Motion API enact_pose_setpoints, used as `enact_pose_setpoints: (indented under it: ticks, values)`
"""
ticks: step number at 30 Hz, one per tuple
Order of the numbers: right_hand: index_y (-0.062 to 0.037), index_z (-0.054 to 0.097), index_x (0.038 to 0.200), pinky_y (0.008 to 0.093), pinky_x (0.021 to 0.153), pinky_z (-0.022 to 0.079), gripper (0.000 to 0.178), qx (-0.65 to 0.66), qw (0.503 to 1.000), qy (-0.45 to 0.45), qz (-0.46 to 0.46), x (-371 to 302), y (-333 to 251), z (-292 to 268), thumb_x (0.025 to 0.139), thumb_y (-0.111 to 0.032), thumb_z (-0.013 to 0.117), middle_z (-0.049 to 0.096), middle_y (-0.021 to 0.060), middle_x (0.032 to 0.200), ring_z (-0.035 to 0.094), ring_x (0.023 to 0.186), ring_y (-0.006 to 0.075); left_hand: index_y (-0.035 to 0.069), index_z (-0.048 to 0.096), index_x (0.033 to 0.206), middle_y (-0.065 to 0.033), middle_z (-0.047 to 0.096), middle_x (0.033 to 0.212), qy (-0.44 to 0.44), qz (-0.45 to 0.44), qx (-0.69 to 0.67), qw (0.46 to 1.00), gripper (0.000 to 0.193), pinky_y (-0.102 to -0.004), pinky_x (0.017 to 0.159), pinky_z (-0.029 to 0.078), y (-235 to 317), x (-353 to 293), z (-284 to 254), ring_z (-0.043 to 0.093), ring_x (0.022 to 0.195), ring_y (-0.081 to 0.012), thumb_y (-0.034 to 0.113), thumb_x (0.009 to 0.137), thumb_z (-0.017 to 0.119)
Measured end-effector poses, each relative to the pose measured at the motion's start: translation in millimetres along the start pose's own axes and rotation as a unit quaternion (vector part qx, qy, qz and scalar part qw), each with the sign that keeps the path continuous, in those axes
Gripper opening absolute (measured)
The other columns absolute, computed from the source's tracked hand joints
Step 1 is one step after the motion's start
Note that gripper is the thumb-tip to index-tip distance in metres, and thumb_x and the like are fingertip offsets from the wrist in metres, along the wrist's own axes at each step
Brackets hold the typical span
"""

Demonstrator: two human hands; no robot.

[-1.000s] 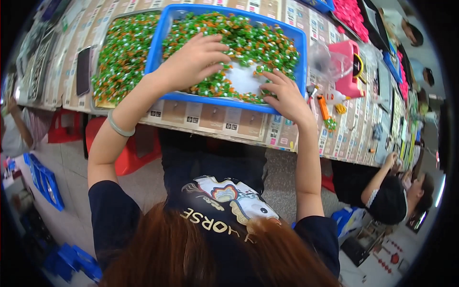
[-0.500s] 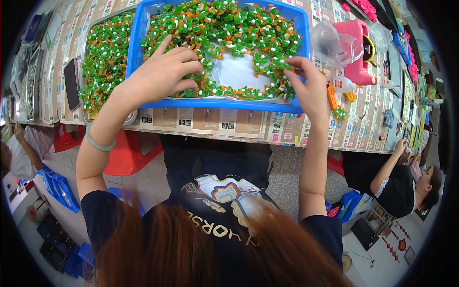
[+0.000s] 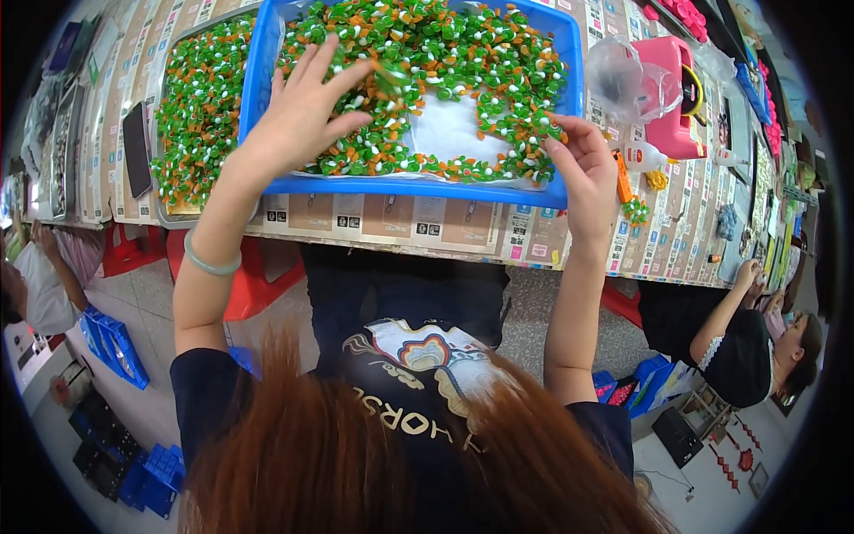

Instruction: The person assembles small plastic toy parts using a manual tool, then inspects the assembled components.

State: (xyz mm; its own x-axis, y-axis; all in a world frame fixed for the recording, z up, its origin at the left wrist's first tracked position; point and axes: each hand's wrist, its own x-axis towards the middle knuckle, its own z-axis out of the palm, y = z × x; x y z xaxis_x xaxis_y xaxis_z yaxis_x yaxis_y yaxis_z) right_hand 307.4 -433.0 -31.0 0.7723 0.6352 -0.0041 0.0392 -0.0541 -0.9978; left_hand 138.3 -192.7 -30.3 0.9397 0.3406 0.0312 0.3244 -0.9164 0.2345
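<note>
A blue tray [image 3: 418, 185] holds a heap of small green, orange and white pieces [image 3: 356, 147]. White lining [image 3: 454, 129] shows through a gap in the heap. My left hand [image 3: 298, 111] is over the tray's left part, open, fingers spread and thumb apart. Just off its index fingertip, a green piece [image 3: 391, 80] is blurred by motion. At the right rim, my right hand [image 3: 585, 169] has its fingers curled and its thumb close to the index finger. Whatever lies between those fingertips blends into the pieces behind.
Left of the blue tray stands a metal tray [image 3: 169, 200] full of similar pieces, beside a dark phone [image 3: 136, 151]. To the right are a pink container [image 3: 663, 98], a clear plastic bag [image 3: 614, 80], a white bottle [image 3: 642, 157] and an orange tool [image 3: 623, 178]. A person [image 3: 747, 347] sits farther right.
My left hand has risen toward the tray's far side and spread its fingers wider. A blurred green piece now shows by its index finger. My right hand stays near the right rim, shifted slightly right.
</note>
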Motion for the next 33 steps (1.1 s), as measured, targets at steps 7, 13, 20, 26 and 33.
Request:
enact_pose_setpoints:
  ticks: [7, 13, 20, 26, 33]
  values:
    - [0.0024, 0.045, 0.102, 0.0311, 0.077, 0.045, 0.024, 0.234, 0.959, -0.115, 0.113, -20, -15, 32, 0.079, -0.002, 0.049, 0.056, 0.0148, 0.094, 0.056, 0.089, 0.0228, 0.007, 0.051, 0.108, -0.0147, 0.049, 0.109, 0.118, 0.033, -0.283, 0.951, 0.034, -0.0374, 0.088, 0.035, 53, -27, -17, 0.046, 0.103, -0.0281, 0.017, 0.076, 0.057]
    - [0.0024, 0.045, 0.102, 0.0282, 0.076, 0.045, 0.024, 0.384, 0.892, -0.16, 0.178, -37, -15, 74, 0.08, -0.004, 0.051, 0.056, 0.012, 0.093, 0.057, 0.082, 0.0182, 0.003, 0.056, 0.099, -0.0082, 0.053, 0.09, 0.088, -0.003, -0.575, 0.813, 0.031, -0.0268, 0.074, 0.041, 73, -40, -4, 0.052, 0.078, -0.0167, 0.011, 0.069, 0.063]
    - [0.0054, 0.052, 0.098, 0.0245, 0.065, 0.046, 0.019, 0.319, 0.925, -0.15, 0.143, -48, 0, 95, 0.081, -0.004, 0.051, 0.058, 0.0115, 0.088, 0.056, 0.069, 0.0147, 0.001, 0.058, 0.092, -0.0043, 0.056, 0.081, 0.086, -0.087, -0.658, 0.743, 0.022, -0.0225, 0.068, 0.043, 57, -63, 13, 0.053, 0.074, -0.0118, 0.004, 0.071, 0.061]
    - [0.0052, 0.054, 0.095, 0.0236, 0.063, 0.046, 0.017, 0.265, 0.95, -0.129, 0.106, -47, -2, 101, 0.081, -0.005, 0.051, 0.058, 0.0103, 0.086, 0.056, 0.068, 0.0136, -0.001, 0.055, 0.098, -0.0054, 0.056, 0.088, 0.072, -0.09, -0.787, 0.606, 0.023, -0.0224, 0.072, 0.044, 56, -65, 24, 0.053, 0.082, -0.0116, -0.004, 0.075, 0.055]
    - [0.0036, 0.056, 0.086, 0.0239, 0.065, 0.046, 0.011, 0.158, 0.984, -0.056, 0.064, -51, -3, 104, 0.075, 0.002, 0.057, 0.059, 0.0091, 0.083, 0.056, 0.07, 0.0134, 0.0, 0.056, 0.1, -0.0093, 0.052, 0.105, 0.117, -0.043, -0.726, 0.676, 0.025, -0.0238, 0.08, 0.042, 51, -61, 39, 0.051, 0.093, -0.0127, -0.004, 0.076, 0.053]
